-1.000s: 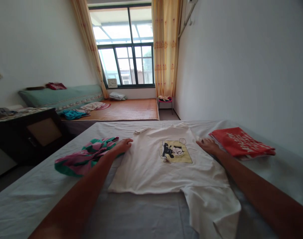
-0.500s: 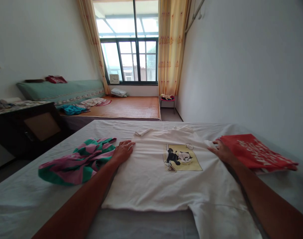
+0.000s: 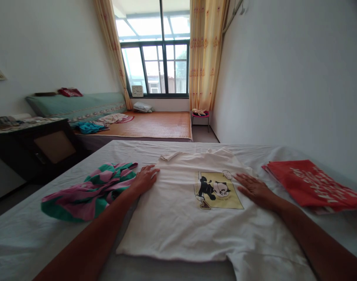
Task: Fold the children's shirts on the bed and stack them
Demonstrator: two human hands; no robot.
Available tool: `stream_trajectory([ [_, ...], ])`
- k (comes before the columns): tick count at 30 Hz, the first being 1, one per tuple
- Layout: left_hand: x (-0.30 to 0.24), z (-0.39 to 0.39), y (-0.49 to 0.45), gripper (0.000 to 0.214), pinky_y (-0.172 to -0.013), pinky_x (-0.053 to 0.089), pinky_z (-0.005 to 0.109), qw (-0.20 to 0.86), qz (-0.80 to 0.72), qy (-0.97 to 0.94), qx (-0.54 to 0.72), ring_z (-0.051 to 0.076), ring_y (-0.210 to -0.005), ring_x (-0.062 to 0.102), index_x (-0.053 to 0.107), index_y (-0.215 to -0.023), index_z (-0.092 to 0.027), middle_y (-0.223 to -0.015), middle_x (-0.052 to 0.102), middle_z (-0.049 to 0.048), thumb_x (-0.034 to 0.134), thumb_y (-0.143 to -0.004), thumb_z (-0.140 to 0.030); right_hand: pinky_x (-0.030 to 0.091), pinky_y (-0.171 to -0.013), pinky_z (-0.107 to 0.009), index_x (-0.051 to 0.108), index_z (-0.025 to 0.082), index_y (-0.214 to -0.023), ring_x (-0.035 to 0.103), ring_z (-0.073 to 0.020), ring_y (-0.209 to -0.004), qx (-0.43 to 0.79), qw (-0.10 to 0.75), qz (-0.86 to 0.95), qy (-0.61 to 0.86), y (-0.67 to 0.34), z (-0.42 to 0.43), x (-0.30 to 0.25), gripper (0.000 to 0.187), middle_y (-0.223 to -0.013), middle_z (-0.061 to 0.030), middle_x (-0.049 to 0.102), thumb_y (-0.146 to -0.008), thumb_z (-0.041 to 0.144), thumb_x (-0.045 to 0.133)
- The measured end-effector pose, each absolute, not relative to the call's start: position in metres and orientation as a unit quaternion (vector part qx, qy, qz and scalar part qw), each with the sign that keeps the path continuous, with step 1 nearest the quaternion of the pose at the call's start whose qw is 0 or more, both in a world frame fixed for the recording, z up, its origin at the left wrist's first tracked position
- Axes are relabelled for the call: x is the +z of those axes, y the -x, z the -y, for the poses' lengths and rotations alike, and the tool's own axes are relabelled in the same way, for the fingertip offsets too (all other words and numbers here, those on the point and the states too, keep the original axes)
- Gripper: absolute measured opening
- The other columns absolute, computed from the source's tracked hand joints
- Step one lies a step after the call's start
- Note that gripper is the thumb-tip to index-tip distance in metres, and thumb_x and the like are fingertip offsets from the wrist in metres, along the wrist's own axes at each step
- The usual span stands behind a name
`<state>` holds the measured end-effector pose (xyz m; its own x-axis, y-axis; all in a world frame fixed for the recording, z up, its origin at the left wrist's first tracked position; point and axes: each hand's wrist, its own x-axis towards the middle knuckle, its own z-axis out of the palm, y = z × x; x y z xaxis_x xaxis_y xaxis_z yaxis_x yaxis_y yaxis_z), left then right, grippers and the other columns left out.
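A white T-shirt (image 3: 172,222) with a yellow cartoon cat print lies spread out in front of me, some wrinkles in its cloth. My left hand (image 3: 145,179) rests on its left edge, fingers extended and open. Flat on the shirt just right of the print is my right hand (image 3: 253,189), open, with its fingers pointing left. Beside my left forearm sits a crumpled pink and green striped garment (image 3: 90,191). A folded red garment (image 3: 313,183) with white lettering lies to the right, apart from my right hand.
A pale sheet (image 3: 23,234) covers the surface under the clothes. Beyond it stands a bed with a brown mat (image 3: 161,125). A dark cabinet (image 3: 49,144) is at the left, a small stool (image 3: 200,114) near the curtain, and a wall (image 3: 284,78) on the right.
My right hand has moved left from the shirt's right edge onto the cloth beside the print, its fingers now flat. My left hand stays at the left edge. The view has shifted slightly.
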<state>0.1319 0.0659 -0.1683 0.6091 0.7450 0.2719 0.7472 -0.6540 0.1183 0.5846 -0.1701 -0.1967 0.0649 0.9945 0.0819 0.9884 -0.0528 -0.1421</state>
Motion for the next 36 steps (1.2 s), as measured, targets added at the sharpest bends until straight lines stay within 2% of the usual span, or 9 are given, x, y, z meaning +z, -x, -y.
stream_trajectory([
  [3,-0.150,-0.060,-0.148,0.034,-0.105,0.037,0.037,-0.001,0.355,0.920,-0.164,0.022,-0.119,0.050,0.064,-0.114,-0.021,-0.129,0.056,0.0075,0.042,-0.088,-0.027,0.023,-0.113,-0.045,0.034,0.032,-0.144,0.026,-0.0231,-0.139,0.022,0.073,0.684,0.726,-0.587,0.170,-0.204,0.063,-0.149,0.0013,0.034,-0.090,0.062,0.025],
  [6,-0.143,-0.051,-0.186,0.041,-0.106,0.036,0.032,-0.049,0.285,0.947,-0.140,0.019,-0.121,0.049,0.060,-0.121,-0.020,-0.130,0.056,0.0080,0.033,-0.094,-0.035,0.023,-0.113,-0.044,0.034,0.032,-0.144,0.026,-0.0227,-0.139,0.021,0.073,0.682,0.727,-0.589,0.170,-0.203,0.063,-0.150,0.0014,0.033,-0.090,0.063,0.024],
  [11,-0.158,-0.072,-0.239,0.061,-0.113,0.021,0.040,-0.093,0.190,0.977,-0.006,0.024,-0.140,0.023,0.031,-0.145,-0.025,-0.153,0.028,0.0068,0.028,-0.093,-0.056,0.023,-0.113,-0.044,0.034,0.032,-0.144,0.026,-0.0226,-0.139,0.018,0.073,0.682,0.728,-0.587,0.170,-0.200,0.064,-0.150,0.0012,0.033,-0.090,0.064,0.023],
  [16,-0.166,-0.139,-0.225,0.063,-0.108,0.020,0.057,-0.055,0.450,0.891,0.027,0.033,-0.141,0.017,0.025,-0.147,-0.029,-0.156,0.016,0.0062,0.023,-0.092,-0.058,0.023,-0.113,-0.046,0.035,0.033,-0.143,0.026,-0.0234,-0.139,0.023,0.082,0.675,0.733,-0.584,0.170,-0.198,0.062,-0.150,0.0012,0.033,-0.090,0.064,0.024],
  [19,-0.171,-0.164,-0.204,0.063,-0.108,0.018,0.058,-0.034,0.517,0.855,0.007,0.032,-0.142,0.015,0.019,-0.149,-0.026,-0.156,0.016,0.0089,0.018,-0.093,-0.055,0.023,-0.112,-0.048,0.036,0.034,-0.143,0.028,-0.0241,-0.138,0.024,0.090,0.667,0.739,-0.581,0.172,-0.197,0.061,-0.149,0.0006,0.035,-0.090,0.062,0.025],
  [24,-0.182,-0.169,-0.187,0.059,-0.110,0.018,0.053,-0.019,0.486,0.873,-0.020,0.028,-0.142,0.018,0.025,-0.147,-0.030,-0.155,0.020,0.0054,0.020,-0.093,-0.053,0.034,-0.106,-0.048,0.046,0.031,-0.137,0.040,-0.0292,-0.131,0.042,0.093,0.675,0.731,-0.580,0.162,-0.175,0.057,-0.143,-0.0031,0.045,-0.088,0.059,0.038],
  [28,-0.184,-0.166,-0.185,0.053,-0.109,0.020,0.051,-0.014,0.478,0.877,-0.044,0.028,-0.140,0.023,0.032,-0.143,-0.036,-0.153,0.027,0.0041,0.023,-0.094,-0.052,0.050,-0.084,-0.037,0.071,0.023,-0.096,0.063,-0.0261,-0.095,0.090,0.088,0.624,0.771,-0.589,0.113,-0.132,0.032,-0.101,-0.0056,0.070,-0.088,0.046,0.052],
  [33,-0.185,-0.166,-0.183,0.051,-0.109,0.020,0.050,-0.008,0.476,0.877,-0.064,0.028,-0.139,0.025,0.036,-0.142,-0.036,-0.152,0.030,0.0032,0.026,-0.094,-0.049,0.051,-0.084,-0.041,0.055,0.017,-0.118,0.059,-0.0206,-0.100,0.019,0.170,0.546,0.820,-0.603,0.036,-0.111,0.032,-0.120,-0.0079,0.056,-0.091,0.034,0.054],
  [36,-0.187,-0.167,-0.182,0.051,-0.109,0.021,0.049,-0.010,0.478,0.876,-0.069,0.028,-0.139,0.026,0.036,-0.141,-0.036,-0.151,0.031,0.0025,0.027,-0.093,-0.049,0.051,-0.083,-0.042,0.054,0.017,-0.120,0.059,-0.0207,-0.100,0.014,0.194,0.522,0.830,-0.607,0.001,-0.123,0.034,-0.120,-0.0087,0.056,-0.090,0.034,0.055],
])
